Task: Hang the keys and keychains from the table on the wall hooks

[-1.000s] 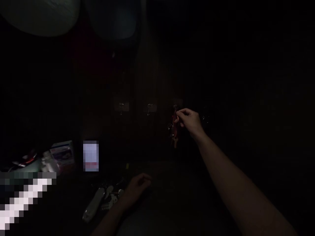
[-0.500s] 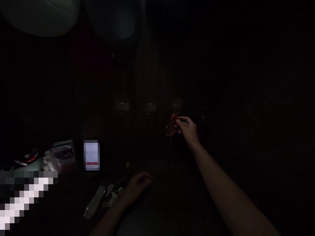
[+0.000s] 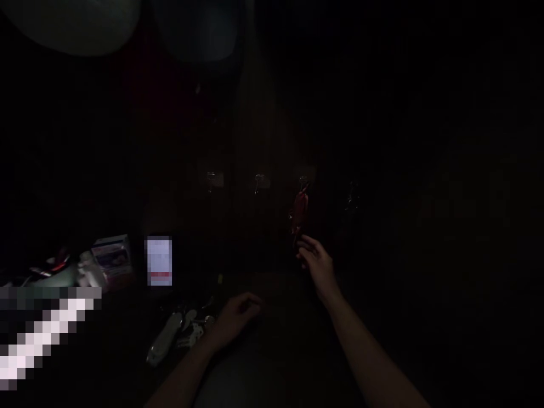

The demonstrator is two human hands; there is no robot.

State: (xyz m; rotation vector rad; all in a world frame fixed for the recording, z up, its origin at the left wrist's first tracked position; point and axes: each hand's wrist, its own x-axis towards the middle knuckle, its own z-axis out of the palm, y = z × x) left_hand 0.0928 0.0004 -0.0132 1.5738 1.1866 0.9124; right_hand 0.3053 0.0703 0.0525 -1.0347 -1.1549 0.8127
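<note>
Lowering right hand [image 3: 318,269] along red bundle [image 3: 300,208]

The hanging bundle [image 3: 301,207] is dull red with silvery glints. The lit screen [image 3: 160,254] is pale lilac, crossed by a red band. The box [image 3: 111,255] is white and, in this gloom, seemingly purple; the long rounded piece [image 3: 165,338] is whitish; the small tab [image 3: 220,279] yellow-green.

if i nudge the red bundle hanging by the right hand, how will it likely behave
The red bundle would probably swing rather than tip, since it appears to hang from a small hook. It may jangle, as shiny, metal-looking bits show along its side. Its weight is hard to judge in this dark.
</note>
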